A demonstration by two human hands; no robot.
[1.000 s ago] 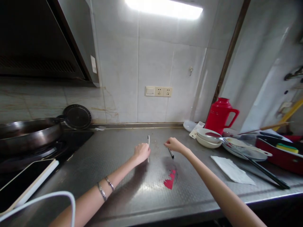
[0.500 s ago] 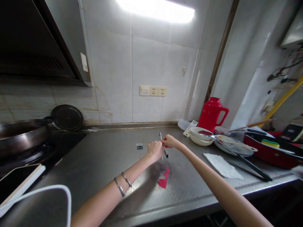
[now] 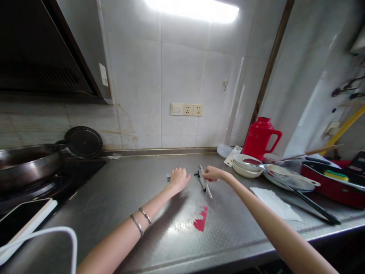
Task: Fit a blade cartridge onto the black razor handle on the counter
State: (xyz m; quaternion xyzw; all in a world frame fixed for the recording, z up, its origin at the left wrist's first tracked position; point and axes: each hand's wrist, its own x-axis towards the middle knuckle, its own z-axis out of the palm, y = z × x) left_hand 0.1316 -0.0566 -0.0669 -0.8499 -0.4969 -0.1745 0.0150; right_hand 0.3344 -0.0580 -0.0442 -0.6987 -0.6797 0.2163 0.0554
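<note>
My left hand is over the metal counter with its fingers stretched forward and its thumb apart. It partly covers a small dark and clear case, and whether it touches the case cannot be made out. My right hand is closed on a thin pale stick, which slants down toward me. Just left of the stick, a slim silver tool with black ends lies on the counter between my hands. Nearer to me lies a torn red scrap with a ragged left edge.
A metal pan sits on the stove at left, near a phone and white cable. At right are a red thermos, white bowls, a tissue, a long black handle and a red pan.
My hands, which were together, have moved apart. The left has opened and shifted left over the small case; the right has shifted slightly right with the stick.
</note>
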